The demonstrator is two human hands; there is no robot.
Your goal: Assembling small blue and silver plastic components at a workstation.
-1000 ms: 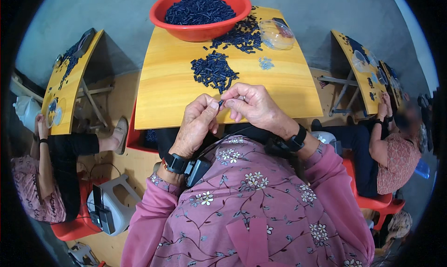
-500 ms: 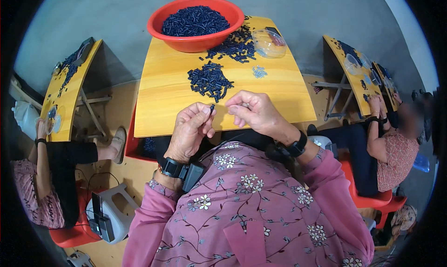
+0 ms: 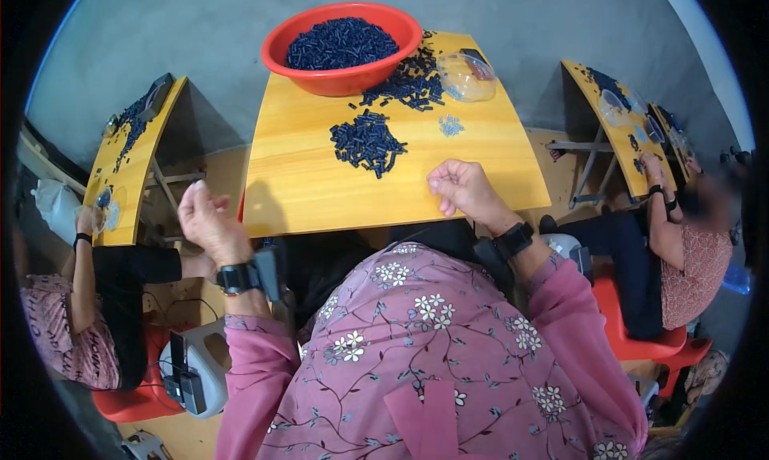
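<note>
Small dark pile (image 3: 368, 142) on table, just beyond right-hand fingers (image 3: 445, 179).

Near half of the yellow table (image 3: 312, 187) bare wood, open for a hand to pass from the front edge inward. Loose heap of dark blue pieces (image 3: 368, 142) sits mid-table, blocking the centre line. Behind it, red basin (image 3: 344, 47) fills the far edge; scattered dark pieces (image 3: 408, 83) and a clear plastic bag (image 3: 466, 77) crowd the far right. Small pale bits (image 3: 451, 125) just right of the heap. Open gaps to either side of the table; neighbouring tables stand well apart.
</note>
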